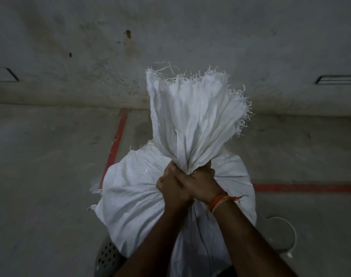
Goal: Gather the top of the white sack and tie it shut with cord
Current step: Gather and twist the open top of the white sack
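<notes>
A full white woven sack [134, 196] stands upright in front of me. Its top [192, 116] is bunched into a fan with frayed edges that rises above my hands. My left hand [172, 186] and my right hand [202, 182] are both clenched around the gathered neck, pressed side by side. An orange thread band circles my right wrist. A thin dark cord [202, 240] hangs down the sack's front below my arms; where it ends is hidden.
The concrete floor carries red painted lines [114, 144] left and right of the sack. A grey perforated plastic object [106, 258] sits at the sack's lower left. At lower right stands a round pale container [278, 234]. A stained wall rises behind.
</notes>
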A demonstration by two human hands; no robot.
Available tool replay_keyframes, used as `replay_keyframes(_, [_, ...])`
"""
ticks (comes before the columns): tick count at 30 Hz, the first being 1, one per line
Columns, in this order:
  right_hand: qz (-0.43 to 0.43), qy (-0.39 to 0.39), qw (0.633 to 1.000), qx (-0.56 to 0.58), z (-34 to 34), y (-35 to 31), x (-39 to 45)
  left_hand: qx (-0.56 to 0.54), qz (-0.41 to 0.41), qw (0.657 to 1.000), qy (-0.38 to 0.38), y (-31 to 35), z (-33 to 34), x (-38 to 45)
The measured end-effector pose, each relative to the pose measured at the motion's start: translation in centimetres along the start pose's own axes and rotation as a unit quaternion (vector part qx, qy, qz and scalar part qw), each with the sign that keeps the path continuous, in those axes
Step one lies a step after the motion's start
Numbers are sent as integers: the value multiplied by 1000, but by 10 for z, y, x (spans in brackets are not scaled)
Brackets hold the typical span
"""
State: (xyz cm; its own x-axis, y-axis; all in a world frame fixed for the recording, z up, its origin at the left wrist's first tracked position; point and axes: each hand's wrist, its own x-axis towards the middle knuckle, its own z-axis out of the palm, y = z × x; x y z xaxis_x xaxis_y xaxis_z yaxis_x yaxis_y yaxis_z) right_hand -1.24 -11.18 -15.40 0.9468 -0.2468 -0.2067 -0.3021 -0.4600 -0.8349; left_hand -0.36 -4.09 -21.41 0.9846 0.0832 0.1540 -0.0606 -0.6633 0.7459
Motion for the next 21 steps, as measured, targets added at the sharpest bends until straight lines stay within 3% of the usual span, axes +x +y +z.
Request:
replay_keyframes(4, [-17,-25,999,-43,1,3,2,-79,-47,995,-36,-3,-2,1])
replay_keyframes(8, [-36,8,997,-69,2,4,1,-87,-63,993,-49,1,-8,1])
replay_keyframes(12, [-116,129,983,-59,-7,-2,-5,-66,-73,993,-66,9,-8,2])
replay_keyframes(15, [-154,214,965,10,-16,-16,-9,-80,-111,989,-55,17,-5,5])
replay_keyframes(17, [-192,187,963,16,-19,-20,-6,-66,-124,988,-57,17,-3,6])
replay_keyframes(21, [-206,58,977,-13,-15,-20,-4,34,-145,986,-73,25,-4,8])
